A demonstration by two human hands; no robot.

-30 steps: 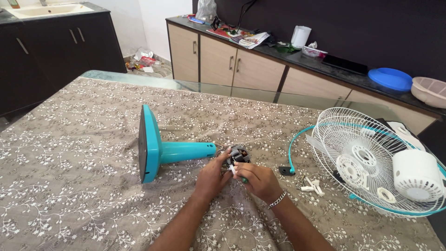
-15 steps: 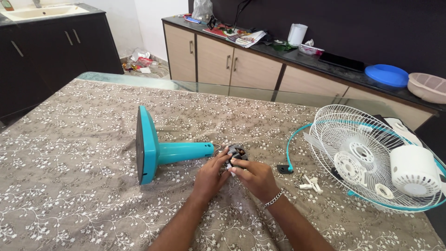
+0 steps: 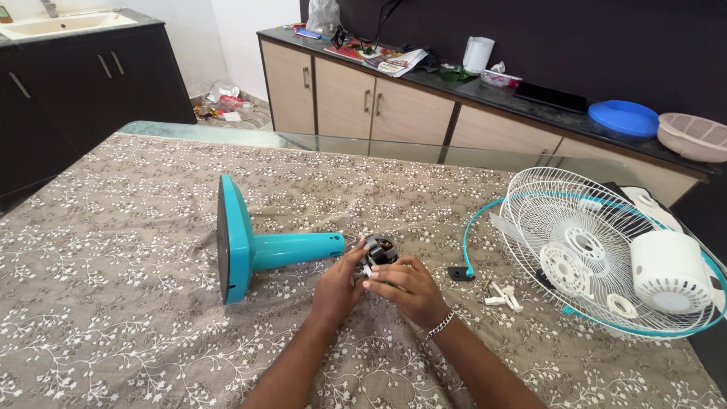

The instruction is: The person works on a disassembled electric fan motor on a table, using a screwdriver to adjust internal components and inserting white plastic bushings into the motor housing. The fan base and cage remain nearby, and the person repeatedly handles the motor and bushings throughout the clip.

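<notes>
A white wire fan guard (image 3: 598, 250) is lying on the flowered tablecloth (image 3: 113, 303); a blue lid (image 3: 623, 117) is sitting on the counter (image 3: 530, 102).

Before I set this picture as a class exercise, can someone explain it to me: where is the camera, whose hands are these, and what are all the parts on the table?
The camera sits on the person's head and looks down, so both bare hands are that person's own. The left hand and right hand together hold a small dark fan motor at the end of a teal fan stand, which lies on its side on a table covered by a flowered cloth. To the right lie the white wire fan guard, a white motor housing resting on it, a teal rim and some small white plastic parts. Behind the table stands a counter with a blue lid and a basket.
</notes>
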